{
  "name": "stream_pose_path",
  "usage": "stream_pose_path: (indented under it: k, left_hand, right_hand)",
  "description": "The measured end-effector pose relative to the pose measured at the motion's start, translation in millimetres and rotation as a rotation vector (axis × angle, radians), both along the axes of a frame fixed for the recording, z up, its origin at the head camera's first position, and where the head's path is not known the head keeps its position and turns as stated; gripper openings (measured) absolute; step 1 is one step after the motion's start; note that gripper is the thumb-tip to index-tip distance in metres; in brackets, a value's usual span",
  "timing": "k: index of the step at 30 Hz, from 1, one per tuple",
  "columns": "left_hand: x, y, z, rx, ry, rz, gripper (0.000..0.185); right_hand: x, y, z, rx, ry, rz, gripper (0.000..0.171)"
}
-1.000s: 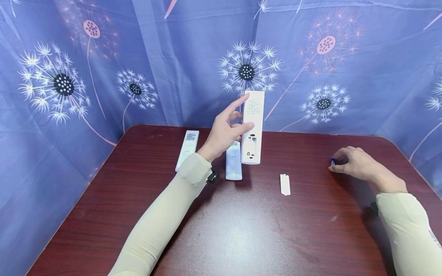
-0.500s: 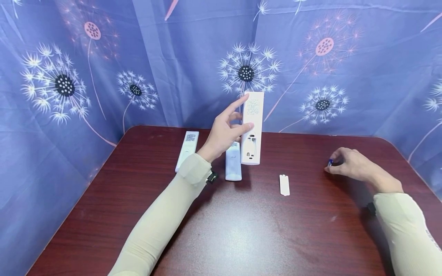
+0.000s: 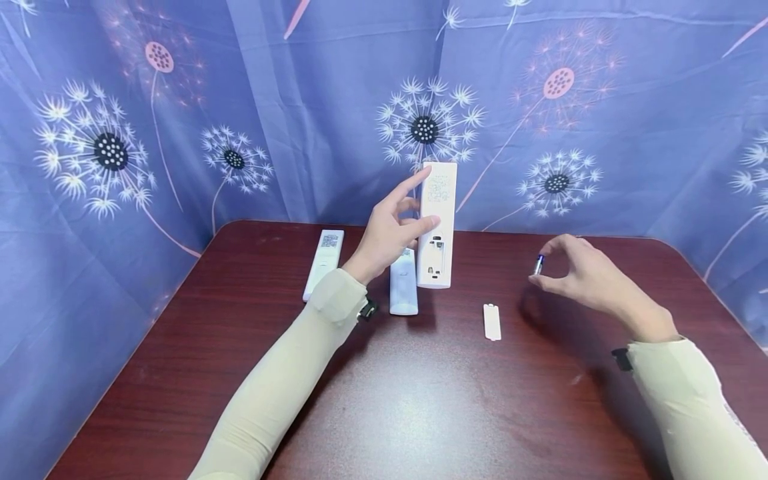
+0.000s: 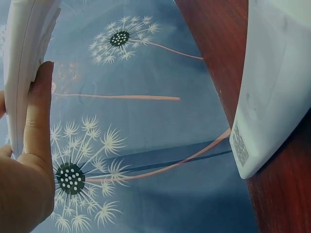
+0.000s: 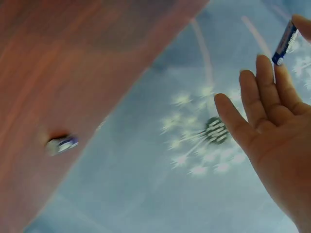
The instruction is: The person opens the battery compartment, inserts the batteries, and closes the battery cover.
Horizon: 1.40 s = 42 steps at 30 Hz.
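A white remote control [image 3: 441, 207] stands nearly upright, back towards me, its battery compartment uncovered. My left hand [image 3: 387, 237] grips it from the left side, thumb on its back; in the left wrist view the remote appears edge-on. Between the thumb and fingertip of my right hand [image 3: 591, 277] is a small blue and silver battery [image 3: 539, 265], pinched above the table and apart from the remote. The other right fingers are spread in the right wrist view. A white battery cover [image 3: 492, 323] lies on the table between the hands.
Two more white remotes lie back up on the dark red table [image 3: 384, 400]: one at left [image 3: 324, 263], one [image 3: 404, 287] behind the held remote. A second battery [image 5: 61, 144], blurred, lies near the table edge in the right wrist view. A blue flowered curtain [image 3: 336, 100] hangs behind.
My right hand has moved left and up with the battery, which now shows more clearly between the fingertips. The left hand and its remote have stayed almost still.
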State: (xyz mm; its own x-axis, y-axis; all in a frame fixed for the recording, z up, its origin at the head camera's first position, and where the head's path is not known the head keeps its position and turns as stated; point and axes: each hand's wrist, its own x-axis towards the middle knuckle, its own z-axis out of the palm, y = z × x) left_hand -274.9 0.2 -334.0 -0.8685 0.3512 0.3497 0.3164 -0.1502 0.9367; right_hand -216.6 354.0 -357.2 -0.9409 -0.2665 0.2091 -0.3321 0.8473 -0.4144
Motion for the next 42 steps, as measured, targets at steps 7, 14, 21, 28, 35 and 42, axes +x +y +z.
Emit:
stream_pose_path:
  k: [7,14,21,28,35,42]
  left_hand:
    - [0.0,-1.0,0.5,-0.016,0.005,0.014,0.076]
    - [-0.5,-1.9,-0.2,-0.018,0.008,0.018,0.076]
    - [0.9,-1.5,-0.5,-0.022,0.013,0.020,0.075]
    - [-0.1,-0.1,-2.5,-0.028,0.023,0.016,0.075]
    - [-0.1,-0.5,-2.0,-0.026,0.026,0.011,0.075]
    - [-0.2,-0.3,-1.4,-0.028,0.036,0.014,0.075]
  right_hand:
    - [11.2,-35.5,12.1,-0.075,0.148,0.096,0.047]
    - [14.4,-65.7,22.0,-0.101,0.267,0.181,0.048]
    - [16.3,-90.1,29.1,-0.129,0.298,0.229,0.047]
    - [17.4,-111.9,31.6,-0.165,0.305,0.259,0.048]
    - [15.4,-134.1,26.5,-0.173,0.358,0.321,0.048]
    - [13.2,-147.3,23.8,-0.155,0.447,0.313,0.052]
